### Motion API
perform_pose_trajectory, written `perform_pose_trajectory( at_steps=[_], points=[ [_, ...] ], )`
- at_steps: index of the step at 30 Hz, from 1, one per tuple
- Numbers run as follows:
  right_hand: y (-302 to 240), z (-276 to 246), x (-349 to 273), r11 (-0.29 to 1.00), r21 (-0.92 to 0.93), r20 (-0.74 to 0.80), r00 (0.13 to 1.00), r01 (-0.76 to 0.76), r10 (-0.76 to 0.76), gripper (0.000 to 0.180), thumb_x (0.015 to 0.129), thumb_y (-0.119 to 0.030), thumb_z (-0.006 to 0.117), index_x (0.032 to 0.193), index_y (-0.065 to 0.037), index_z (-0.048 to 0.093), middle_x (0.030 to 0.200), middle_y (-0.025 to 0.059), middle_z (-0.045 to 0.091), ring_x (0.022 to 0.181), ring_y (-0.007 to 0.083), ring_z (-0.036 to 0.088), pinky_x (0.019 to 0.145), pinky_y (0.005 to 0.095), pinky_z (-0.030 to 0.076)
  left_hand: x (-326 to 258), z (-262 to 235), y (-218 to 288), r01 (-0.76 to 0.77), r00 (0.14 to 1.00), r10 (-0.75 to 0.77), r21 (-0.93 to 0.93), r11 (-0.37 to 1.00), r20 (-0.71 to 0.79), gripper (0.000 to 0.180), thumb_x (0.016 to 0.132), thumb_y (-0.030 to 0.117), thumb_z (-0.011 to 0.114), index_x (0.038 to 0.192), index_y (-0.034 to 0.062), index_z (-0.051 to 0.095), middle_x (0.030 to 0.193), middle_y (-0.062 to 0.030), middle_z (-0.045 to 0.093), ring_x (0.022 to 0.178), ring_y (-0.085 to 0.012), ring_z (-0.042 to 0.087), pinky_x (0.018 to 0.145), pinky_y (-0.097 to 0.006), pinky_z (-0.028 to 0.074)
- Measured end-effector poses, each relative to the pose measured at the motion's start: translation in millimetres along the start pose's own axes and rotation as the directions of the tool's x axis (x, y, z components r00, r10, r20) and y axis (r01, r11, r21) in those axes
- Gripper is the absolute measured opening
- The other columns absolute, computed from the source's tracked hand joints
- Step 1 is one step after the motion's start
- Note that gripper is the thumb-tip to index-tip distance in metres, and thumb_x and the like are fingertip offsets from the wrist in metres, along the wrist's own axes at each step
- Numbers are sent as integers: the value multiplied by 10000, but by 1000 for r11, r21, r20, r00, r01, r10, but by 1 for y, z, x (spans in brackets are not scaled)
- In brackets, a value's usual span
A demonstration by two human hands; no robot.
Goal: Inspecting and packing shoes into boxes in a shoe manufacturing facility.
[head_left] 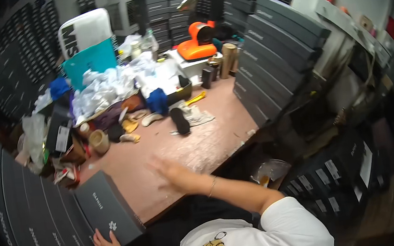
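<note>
A closed dark grey shoebox (98,191) lies at the table's left front corner, beside a row of similar boxes. My left hand (109,245) rests against the near end of this box, its fingers apart and not wrapped round it. Over the pink tabletop (142,193), to the right of the box, is my right hand (176,175). Motion blurs its fingers, which look stretched out with nothing visible in them. Farther back on the table lie a dark shoe-shaped piece (180,120) and a white cloth (200,114).
Grey shoeboxes (26,213) line the left side, and a tall stack (273,64) stands at the right. Crumpled white paper (104,87), a brown jar (98,142), a yellow-handled tool (196,98) and an orange device (197,49) crowd the back. More boxes (332,185) sit low at right.
</note>
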State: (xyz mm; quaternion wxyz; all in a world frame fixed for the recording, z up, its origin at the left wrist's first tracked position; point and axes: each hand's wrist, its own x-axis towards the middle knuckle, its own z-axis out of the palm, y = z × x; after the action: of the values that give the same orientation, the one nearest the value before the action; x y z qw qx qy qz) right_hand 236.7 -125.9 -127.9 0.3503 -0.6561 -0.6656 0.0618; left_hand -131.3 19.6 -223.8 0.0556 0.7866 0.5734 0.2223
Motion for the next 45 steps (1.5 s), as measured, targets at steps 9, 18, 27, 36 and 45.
perform_pose_trajectory(
  at_steps=[9, 18, 27, 36, 45],
  points=[
    [55, -485, -125, 299, -677, -730, 560, -673, -392, 699, 794, -64, 621, 1437, -105, 350, 1431, 258, 330, 1315, 432, 358, 1083, 462, 340, 34, 6, 207, -287, 945, 321, -633, 719, -64, 481, 842, 31, 621, 1308, 17, 503, 1350, -176, 459, 1212, -323, 489, 951, -382, 446],
    [160, -609, -207, 421, -284, -952, 306, -862, -15, 625, 824, -131, 555, 1417, -63, 371, 1296, 266, 508, 1238, 381, 476, 1028, 469, 393, 50, -33, 440, -657, 517, 837, -710, 254, -179, 478, 821, 100, 695, 1267, 19, 540, 1325, -188, 481, 1191, -355, 511, 991, -404, 423],
    [188, -516, -237, 794, 240, -791, 361, -559, 493, 638, 811, -70, 596, 1400, -30, 354, 1174, 138, 580, 1010, 190, 589, 879, 322, 468, 47, -87, 687, -791, 174, 827, -575, -206, -535, 763, 827, 363, 712, 1450, 112, 349, 1429, -227, 364, 1319, -381, 394, 1051, -455, 376],
    [174, -471, -232, 876, 138, -807, 461, -461, 369, 662, 814, -167, 704, 1367, 2, 381, 1163, 171, 611, 997, 219, 633, 825, 326, 512, 37, -84, 834, -950, -307, 701, 164, -266, -643, 881, 725, 530, 753, 1454, 219, 368, 1451, -236, 332, 1394, -341, 285, 1083, -589, 287],
    [198, -469, -220, 893, 174, -854, 388, -415, 346, 338, 787, -78, 613, 1103, 40, 594, 972, 149, 674, 821, 203, 658, 740, 314, 510, 41, -88, 862, -249, 432, 899, -968, 40, -74, 1004, 751, 692, 644, 1451, 47, 325, 1381, -259, 366, 1301, -348, 402, 1023, -501, 377]
  ],
)
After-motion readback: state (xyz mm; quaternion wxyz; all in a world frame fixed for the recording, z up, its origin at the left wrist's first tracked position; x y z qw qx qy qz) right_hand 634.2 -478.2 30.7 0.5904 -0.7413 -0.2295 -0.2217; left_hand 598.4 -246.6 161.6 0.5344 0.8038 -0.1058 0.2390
